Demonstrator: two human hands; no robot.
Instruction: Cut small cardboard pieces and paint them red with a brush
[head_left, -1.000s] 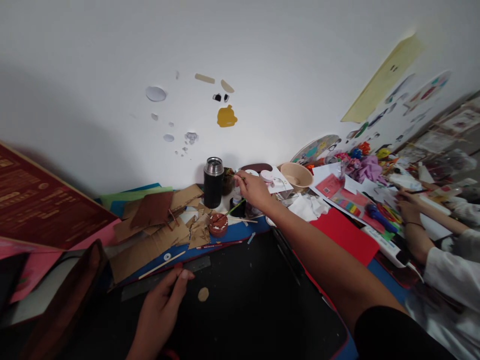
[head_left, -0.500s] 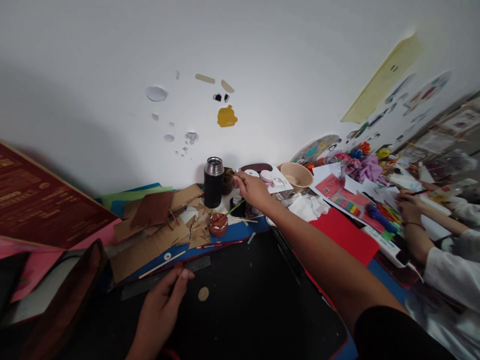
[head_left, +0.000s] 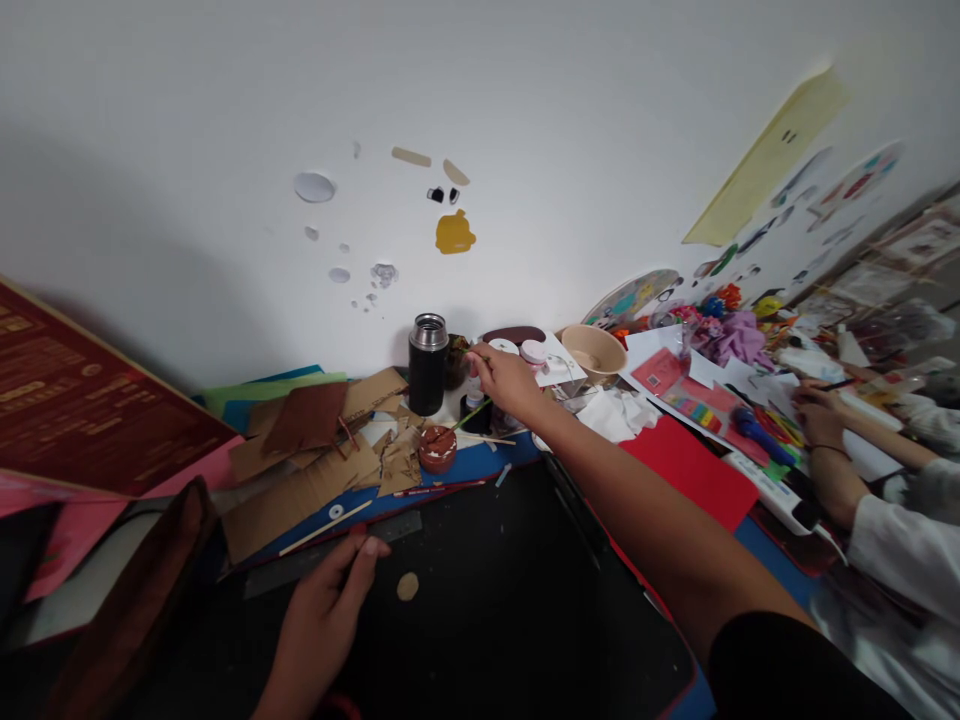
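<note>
Near the wall (head_left: 540, 130), right grip (head_left: 506, 380) pinches stick (head_left: 470, 416) slanting down leftward into jar (head_left: 437, 457); left grip (head_left: 330, 595) unclear.

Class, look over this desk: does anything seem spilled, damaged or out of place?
No clear spill shows. The cardboard scraps just left of the brown pot look damaged: ragged and torn, in a loose heap. The pot's rim carries whitish smears, and the black flask stands upright with no lid on.

Craft workspace, cardboard scraps (head_left: 300, 500), brown paint jar (head_left: 437, 452), colored paper (head_left: 690, 468)
</note>
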